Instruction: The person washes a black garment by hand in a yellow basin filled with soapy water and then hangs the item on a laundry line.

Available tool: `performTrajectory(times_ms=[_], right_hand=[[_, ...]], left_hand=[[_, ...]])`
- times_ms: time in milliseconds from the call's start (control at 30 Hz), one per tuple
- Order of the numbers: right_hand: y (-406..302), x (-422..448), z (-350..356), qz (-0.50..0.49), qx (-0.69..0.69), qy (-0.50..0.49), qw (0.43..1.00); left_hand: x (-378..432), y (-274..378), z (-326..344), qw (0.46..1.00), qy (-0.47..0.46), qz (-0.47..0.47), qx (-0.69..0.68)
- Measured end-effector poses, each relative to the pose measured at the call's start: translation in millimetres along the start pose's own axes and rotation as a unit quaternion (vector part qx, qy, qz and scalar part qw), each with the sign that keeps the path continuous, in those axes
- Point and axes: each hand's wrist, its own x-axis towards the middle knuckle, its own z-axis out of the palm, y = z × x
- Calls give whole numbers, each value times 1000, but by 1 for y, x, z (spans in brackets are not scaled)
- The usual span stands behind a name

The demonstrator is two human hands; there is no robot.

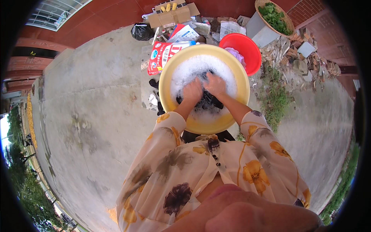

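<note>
A large yellow plastic basin [242, 95] stands before me, with white suds [185, 65] and dark wet cloth [207, 98] in it. My left hand [193, 90] and my right hand [215, 84] are side by side over the middle of the basin, fingers curled down on the dark cloth. Their fingertips are partly hidden in foam and fabric, so the hold of each on the cloth is seen only in part. Behind the basin on the right, a red plastic basin [253, 55] has pale purple cloth [236, 56] in it. A red and white detergent bag [162, 56] lies behind on the left.
Small dark cloth items [153, 83] and a crumpled white piece [153, 99] lie left of the basin. Behind are a black plastic bag [142, 32], a cardboard box [169, 18] with corn cobs, and a basket of green leaves [274, 17]. Broken bricks [298, 55] lie at the right.
</note>
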Motion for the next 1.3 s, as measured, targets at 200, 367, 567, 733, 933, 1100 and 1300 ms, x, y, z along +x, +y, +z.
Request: performTrajectory(times_ms=[200, 367, 567, 733, 933, 1100, 1300], right_hand=[[-30, -17, -43, -122, 115, -68, 984], [-39, -68, -81, -288, 188, -63, 937], [-9, -62, -50, 52, -2, 97, 994], [-23, -36, -11, 76, -40, -8, 996], [-3, 3, 8, 69, -44, -64, 995], [14, 24, 25, 89, 15, -43, 995], [13, 2, -39, 109, 248, 167, 948]], left_hand=[[16, -45, -45, 824, -48, -116, -553], [-44, -6, -53, 962, 112, 10, -248], [-99, 17, -27, 984, 160, 18, 76], [-54, 16, -5, 989, 51, -56, 128], [-2, -4, 21, 984, 80, 5, 160], [15, -15, 21, 995, 32, 15, 93], [-29, -12, -53, 920, 277, 8, -276]])
